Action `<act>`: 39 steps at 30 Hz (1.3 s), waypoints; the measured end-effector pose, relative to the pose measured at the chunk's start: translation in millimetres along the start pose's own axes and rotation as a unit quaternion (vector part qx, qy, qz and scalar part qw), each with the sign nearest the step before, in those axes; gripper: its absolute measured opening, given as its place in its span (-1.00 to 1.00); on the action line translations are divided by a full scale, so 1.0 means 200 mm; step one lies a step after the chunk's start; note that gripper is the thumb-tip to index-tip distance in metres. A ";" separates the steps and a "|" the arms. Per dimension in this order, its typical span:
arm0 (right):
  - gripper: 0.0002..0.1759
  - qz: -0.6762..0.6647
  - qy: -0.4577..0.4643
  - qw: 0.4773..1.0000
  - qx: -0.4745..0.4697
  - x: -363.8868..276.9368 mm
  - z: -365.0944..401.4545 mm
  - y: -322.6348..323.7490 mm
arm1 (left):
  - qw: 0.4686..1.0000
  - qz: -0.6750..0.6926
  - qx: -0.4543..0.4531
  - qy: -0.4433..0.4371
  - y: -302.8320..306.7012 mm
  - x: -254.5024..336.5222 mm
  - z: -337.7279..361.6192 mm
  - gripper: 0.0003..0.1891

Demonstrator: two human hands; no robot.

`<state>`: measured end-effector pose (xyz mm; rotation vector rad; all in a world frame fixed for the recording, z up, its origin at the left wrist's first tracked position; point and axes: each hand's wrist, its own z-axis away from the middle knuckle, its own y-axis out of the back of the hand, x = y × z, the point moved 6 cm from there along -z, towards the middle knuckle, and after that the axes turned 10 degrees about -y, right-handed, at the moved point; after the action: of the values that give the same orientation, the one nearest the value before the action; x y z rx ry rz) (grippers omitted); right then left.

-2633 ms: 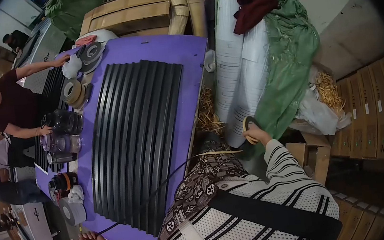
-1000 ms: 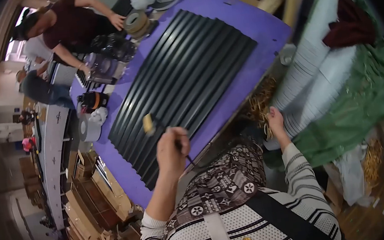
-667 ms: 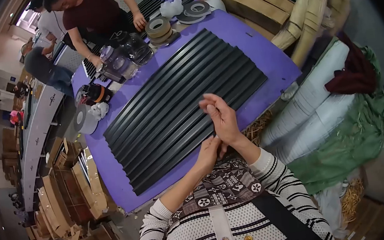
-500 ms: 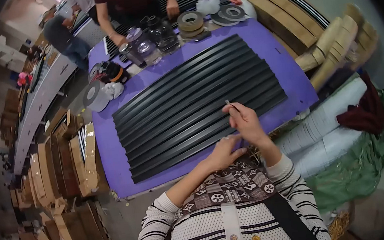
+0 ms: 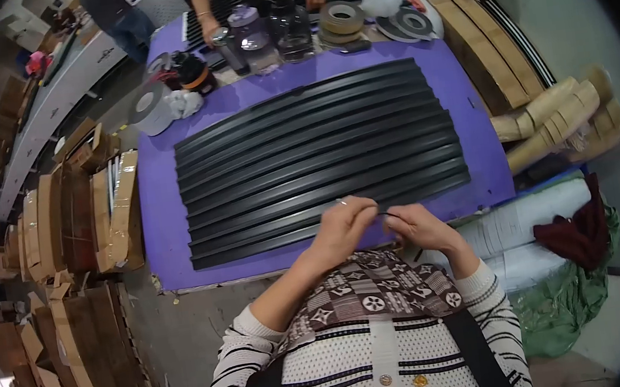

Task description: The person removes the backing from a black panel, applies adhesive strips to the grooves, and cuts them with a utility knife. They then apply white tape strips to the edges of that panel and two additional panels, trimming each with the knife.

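Note:
Side by side on the purple tabletop (image 5: 163,227) lie several long black ribbed strips (image 5: 320,153), like one corrugated panel. My left hand (image 5: 344,229) is closed in a pinch at the near edge of the strips. Close to it on the right, my right hand (image 5: 422,226) is also closed, thumb and fingers together. A small thin dark piece (image 5: 383,212) shows between the fingertips of both hands; its kind is too small to make out. Both hands are just above the near table edge, in front of the patterned apron (image 5: 368,287).
Behind the strips stand clear bottles (image 5: 292,33), tape rolls (image 5: 341,21), a grey roll (image 5: 151,108) and white wadding (image 5: 184,102). A co-worker's arms (image 5: 204,9) are across the table. Cardboard boxes (image 5: 123,216) stand left; wrapped bundles (image 5: 552,210) lie right.
My right hand has come down from above the strips toward me. My left hand has risen and closed beside it, with the thin piece now between them. The view has shifted.

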<state>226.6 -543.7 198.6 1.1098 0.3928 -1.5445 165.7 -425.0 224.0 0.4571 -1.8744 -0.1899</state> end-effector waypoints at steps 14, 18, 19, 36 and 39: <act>-0.83 -0.004 0.146 0.984 0.100 -0.15 -0.04 0.10 | 0.908 0.321 -0.003 0.268 0.01 -0.13 -0.04 -0.83; -0.82 -0.168 0.161 0.972 0.028 -0.09 -0.08 0.05 | 0.817 0.490 -0.020 0.304 -0.06 -0.08 -0.03 -0.82; -0.83 -0.207 0.167 0.963 0.045 -0.09 -0.07 0.04 | 0.797 0.523 -0.012 0.300 -0.07 -0.06 -0.03 -0.81; -0.93 -0.347 0.328 0.835 0.273 -0.14 0.03 0.10 | 0.774 0.573 0.087 0.254 -0.07 -0.11 -0.03 -0.84; -0.92 -0.534 0.363 0.707 0.288 -0.07 0.11 0.32 | 0.783 0.541 0.177 0.252 0.00 -0.33 -0.01 -0.84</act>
<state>274.2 -572.2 240.9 2.2445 1.3398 -2.2334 185.6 -399.5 167.5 -0.3599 -1.3630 0.9815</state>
